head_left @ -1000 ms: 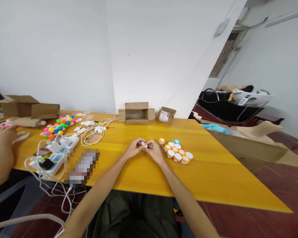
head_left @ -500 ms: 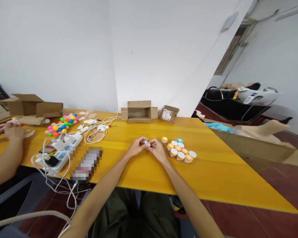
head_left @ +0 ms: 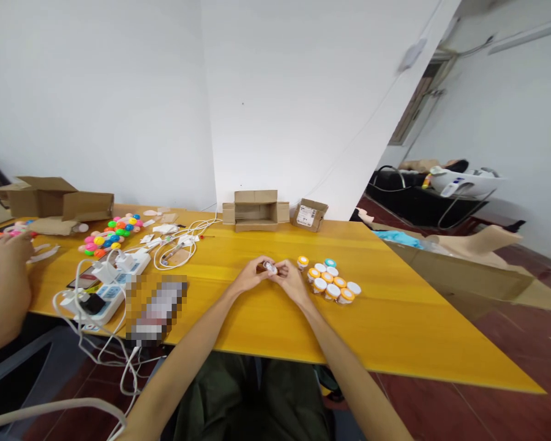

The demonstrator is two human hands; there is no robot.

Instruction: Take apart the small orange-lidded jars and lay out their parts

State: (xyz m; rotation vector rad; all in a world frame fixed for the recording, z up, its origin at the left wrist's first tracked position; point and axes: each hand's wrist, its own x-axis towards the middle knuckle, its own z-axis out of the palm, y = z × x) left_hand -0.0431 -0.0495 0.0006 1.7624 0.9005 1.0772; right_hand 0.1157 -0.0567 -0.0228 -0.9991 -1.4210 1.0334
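A small clear and white jar (head_left: 270,267) is held above the table between my two hands. My left hand (head_left: 252,274) has its fingers wrapped round the jar's left side. From the right, my right hand (head_left: 288,277) pinches the same jar. Just right of my right hand stands a jar with an orange-rimmed lid (head_left: 303,261). Beside it is a tight group of several small jars (head_left: 327,277) with white, orange and teal lids. Fine details of the held jar are too small to tell.
On the yellow table (head_left: 395,331) are an open cardboard box (head_left: 256,211), a smaller box (head_left: 310,214), a power strip (head_left: 114,294) with cables, a blurred phone (head_left: 158,311) and colourful balls (head_left: 112,236). Another person's hand (head_left: 11,248) works at the far left.
The view has shifted slightly, moving the surroundings a little to the left. Both my hands keep hold of the jar in nearly the same pose.
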